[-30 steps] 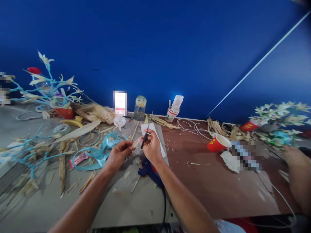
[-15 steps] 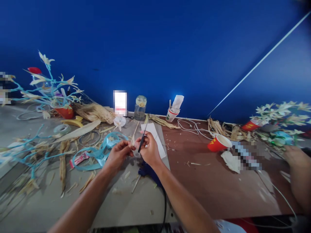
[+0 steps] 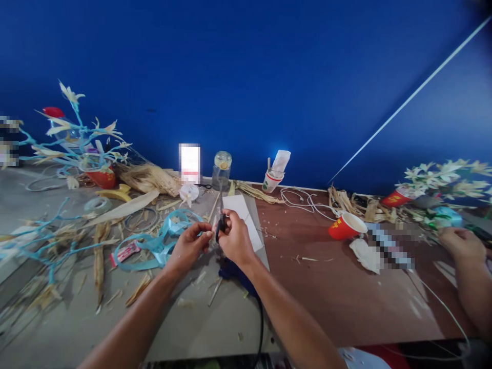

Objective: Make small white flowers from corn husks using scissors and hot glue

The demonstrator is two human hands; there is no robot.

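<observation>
My right hand (image 3: pixel 236 240) grips a pair of dark-handled scissors (image 3: pixel 220 225), whose blades point away from me, up toward the glass jar. Close beside it, my left hand (image 3: pixel 192 245) is closed in a pinch on a pale dried husk strip (image 3: pixel 212 207), only partly visible behind the fingers and scissors. The two hands nearly meet. Beneath my right hand lies a dark blue glue gun (image 3: pixel 232 271) with a glue stick (image 3: pixel 215 293) at its end. Under the right wrist, a white sheet (image 3: pixel 246 225) rests on the table.
Left of my hands are light-blue ribbon (image 3: pixel 154 246), a tape roll (image 3: pixel 97 206) and blue branches with husk flowers (image 3: pixel 79 120). A glass jar (image 3: pixel 222 169) stands by the wall. A red cup (image 3: pixel 348 226) lies tipped at right, and another person's hand (image 3: pixel 463 246) works farther right.
The scissors have turned more upright and shifted slightly left. Less of the pale husk shows between my fingers. At far right, the other person's hand has moved a little left.
</observation>
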